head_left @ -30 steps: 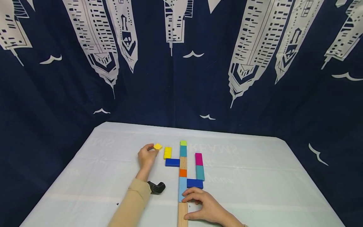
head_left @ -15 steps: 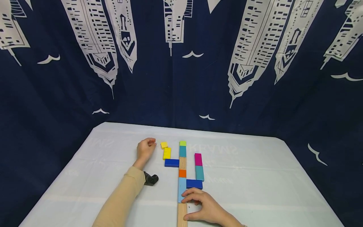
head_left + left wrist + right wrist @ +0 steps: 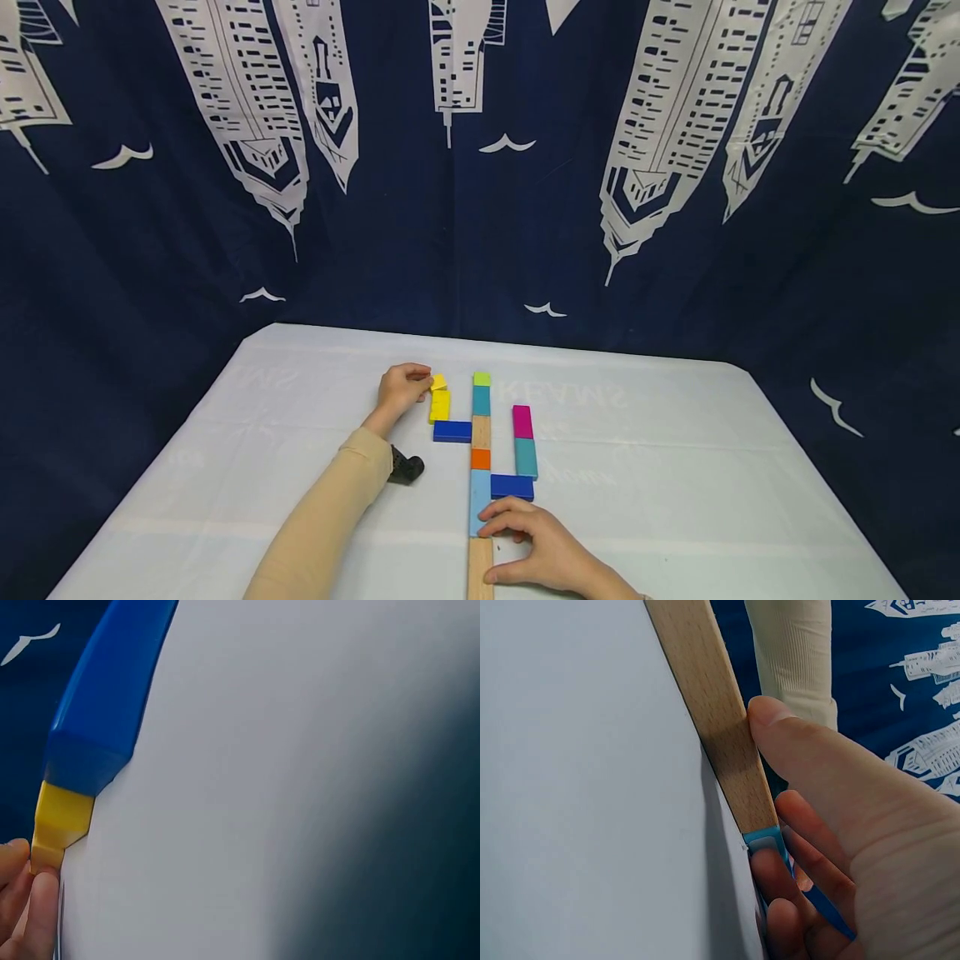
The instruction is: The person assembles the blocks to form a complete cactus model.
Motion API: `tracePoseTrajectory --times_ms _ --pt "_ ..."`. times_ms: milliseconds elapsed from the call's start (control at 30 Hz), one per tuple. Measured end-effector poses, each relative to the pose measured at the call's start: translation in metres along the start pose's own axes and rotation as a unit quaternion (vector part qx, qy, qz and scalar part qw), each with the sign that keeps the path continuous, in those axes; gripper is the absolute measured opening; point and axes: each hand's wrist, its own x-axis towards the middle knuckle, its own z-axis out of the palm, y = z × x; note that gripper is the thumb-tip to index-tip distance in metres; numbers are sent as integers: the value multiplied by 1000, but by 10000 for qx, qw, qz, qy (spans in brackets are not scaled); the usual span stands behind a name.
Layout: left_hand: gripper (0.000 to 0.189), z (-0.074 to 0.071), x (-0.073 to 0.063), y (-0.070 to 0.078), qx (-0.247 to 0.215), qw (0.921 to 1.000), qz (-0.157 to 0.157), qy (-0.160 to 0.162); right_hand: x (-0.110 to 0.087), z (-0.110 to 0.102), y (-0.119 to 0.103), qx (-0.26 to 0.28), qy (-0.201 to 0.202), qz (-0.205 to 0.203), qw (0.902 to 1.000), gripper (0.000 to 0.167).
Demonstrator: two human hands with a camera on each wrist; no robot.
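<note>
My left hand (image 3: 402, 388) pinches a small yellow block (image 3: 439, 382) at the far end of a longer yellow block (image 3: 439, 407). In the left wrist view, thumb and fingers lie on either side of that small block (image 3: 46, 859). The longer one stands against a blue block (image 3: 452, 432). My right hand (image 3: 536, 546) rests beside the middle row, its fingers loosely bent. Its thumb touches a long wooden block (image 3: 480, 567); its fingers touch the light blue block (image 3: 478, 500) beyond. In the right wrist view the thumb lies along the wooden block (image 3: 716, 712).
The middle row continues with an orange block (image 3: 481, 459), a short wooden block (image 3: 481, 432), a teal block (image 3: 481, 401) and a lime block (image 3: 482, 378). To its right are another blue block (image 3: 512, 487), a teal block (image 3: 526, 458) and a magenta block (image 3: 522, 422).
My left hand set the small yellow block down, let go and drew back, then took hold of it again. The block now lies closer and straighter to the longer one. My right hand stays put.
</note>
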Motion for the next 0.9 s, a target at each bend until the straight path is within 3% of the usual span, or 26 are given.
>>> tracePoseTrajectory --times_ms 233,433,633,900 --pt "19 4 3 5 155 9997 -140 128 1 0 0 -5 18 -28 10000 33" --pt "17 6 5 4 -35 9998 -173 115 0 0 -1 21 0 -18 10000 34" --pt "17 7 8 -2 -311 9995 -83 10 0 0 -1 56 -46 51 10000 33" --pt "16 6 8 -5 -302 9994 112 -112 0 0 -1 62 -41 41 10000 33"
